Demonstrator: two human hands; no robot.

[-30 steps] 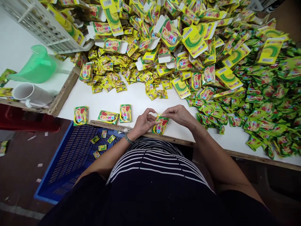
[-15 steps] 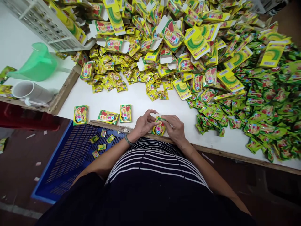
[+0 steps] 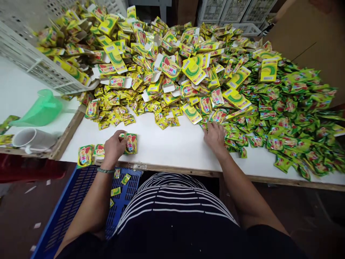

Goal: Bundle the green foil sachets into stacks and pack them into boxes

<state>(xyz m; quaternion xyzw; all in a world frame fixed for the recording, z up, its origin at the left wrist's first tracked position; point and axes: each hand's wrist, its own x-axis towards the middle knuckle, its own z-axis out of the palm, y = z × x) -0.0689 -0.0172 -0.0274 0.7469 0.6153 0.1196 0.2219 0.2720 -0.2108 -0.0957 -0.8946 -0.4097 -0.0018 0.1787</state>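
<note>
My left hand point(image 3: 115, 148) is closed, its thumb and fingers pinching a small yellow-green candy box mostly hidden behind them. Right beside its fingertips lies another candy box point(image 3: 132, 144), printed with a watermelon. Partly under the left hand's far side shows a candy box point(image 3: 99, 150), and left of that is one more candy box point(image 3: 85, 155) near the table edge. My right hand point(image 3: 215, 137) reaches onto the near edge of the heap of green candy packets point(image 3: 237, 138). Its fingers lie apart over the packets; the fingertips are partly hidden among them.
A large heap of yellow boxes point(image 3: 168, 66) with open flaps covers the back of the table. Yellow candy packets point(image 3: 115, 117) lie before it. At left stand a white basket point(image 3: 40, 72), a green scoop point(image 3: 40, 109) and a white mug point(image 3: 35, 139). Below is a blue crate point(image 3: 64, 212).
My hands, together on one candy box before, have parted. The left has moved left with the box to the other boxes; the right has reached forward and right to the green packets. The view has tilted up.
</note>
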